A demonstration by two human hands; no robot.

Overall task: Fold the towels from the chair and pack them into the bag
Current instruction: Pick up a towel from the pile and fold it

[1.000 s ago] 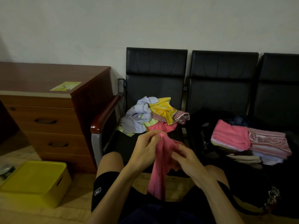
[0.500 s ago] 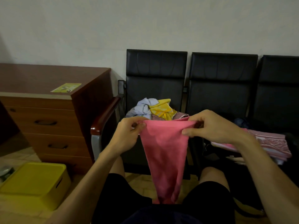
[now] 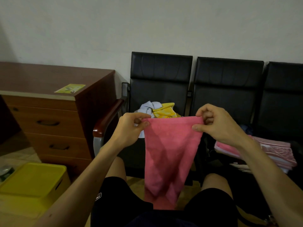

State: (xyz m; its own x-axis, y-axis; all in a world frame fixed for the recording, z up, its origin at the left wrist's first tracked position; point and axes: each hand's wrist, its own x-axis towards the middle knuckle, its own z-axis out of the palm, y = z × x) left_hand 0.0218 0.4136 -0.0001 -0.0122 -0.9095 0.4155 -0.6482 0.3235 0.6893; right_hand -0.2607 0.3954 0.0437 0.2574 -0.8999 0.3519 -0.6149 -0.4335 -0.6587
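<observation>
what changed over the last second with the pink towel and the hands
The pink towel was bunched low between both hands. They raised it and drew apart, the left hand going left and the right hand going right. It now hangs spread out, with each hand pinching a top corner. The unfolded pile on the chair and the folded stack on the right stayed put.

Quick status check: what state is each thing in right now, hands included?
pink towel, spread out, hanging from its top edge, not yet folded.
left hand, pinches the towel's top left corner.
right hand, pinches its top right corner.
towel pile, crumpled and unfolded on the chair seat.
folded towels, stacked on the black bag.
desk drawers, shut.
</observation>
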